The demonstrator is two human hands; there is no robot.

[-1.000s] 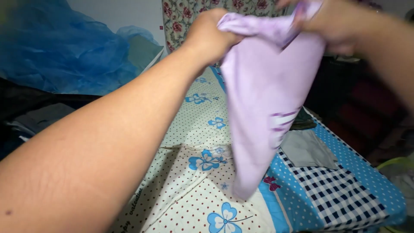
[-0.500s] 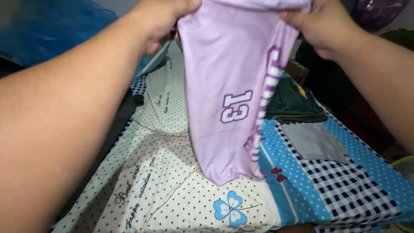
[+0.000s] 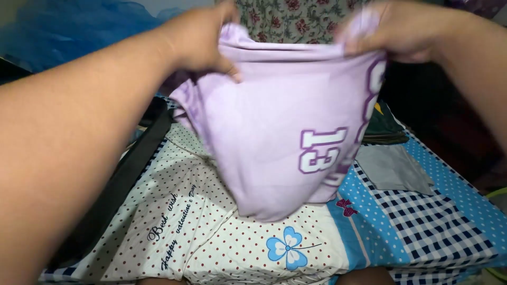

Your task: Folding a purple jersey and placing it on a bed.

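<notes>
A lilac garment (image 3: 274,137) with purple and white printed characters hangs in front of me above a bed. My left hand (image 3: 198,39) grips its upper edge on the left. My right hand (image 3: 401,29) grips the upper edge on the right. The cloth is spread between both hands and its lower end nearly touches the white dotted bedsheet (image 3: 211,232) with blue flowers.
A folded grey cloth (image 3: 393,169) and a dark green garment (image 3: 383,126) lie on the blue checked part of the sheet (image 3: 433,221). A black strap or bag (image 3: 121,179) lies at the bed's left. Blue netting (image 3: 68,26) and a floral curtain (image 3: 290,18) are behind.
The garment was bunched and hanging narrow between my hands; it is now pulled wider and held lower. My view has tilted slightly up toward the curtain.
</notes>
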